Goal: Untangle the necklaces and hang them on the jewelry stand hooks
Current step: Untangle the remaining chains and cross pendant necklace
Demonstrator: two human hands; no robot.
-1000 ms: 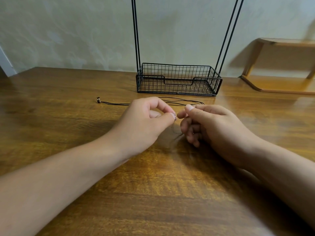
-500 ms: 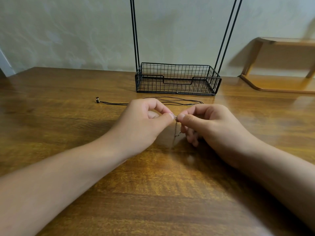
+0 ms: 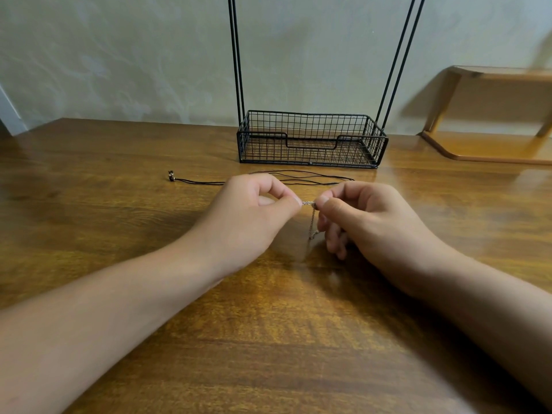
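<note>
A thin silver chain necklace (image 3: 311, 222) is stretched between my two hands just above the wooden table (image 3: 119, 228). My left hand (image 3: 254, 216) pinches one end between thumb and forefinger. My right hand (image 3: 367, 219) pinches the chain close by, and a short length dangles down beside its curled fingers. Behind my hands a black cord necklace (image 3: 301, 176) lies flat on the table, its small pendant (image 3: 171, 176) off to the left. The black wire jewelry stand (image 3: 310, 138) sits at the back, with its basket base and tall rods; its hooks are out of view above.
A light wooden shelf piece (image 3: 490, 144) rests on the table at the back right against the wall. The stand's rods rise on both sides of the basket.
My hands have drawn slightly apart, exposing a short taut piece of silver chain between the fingertips, and a length of it now hangs down by my right hand.
</note>
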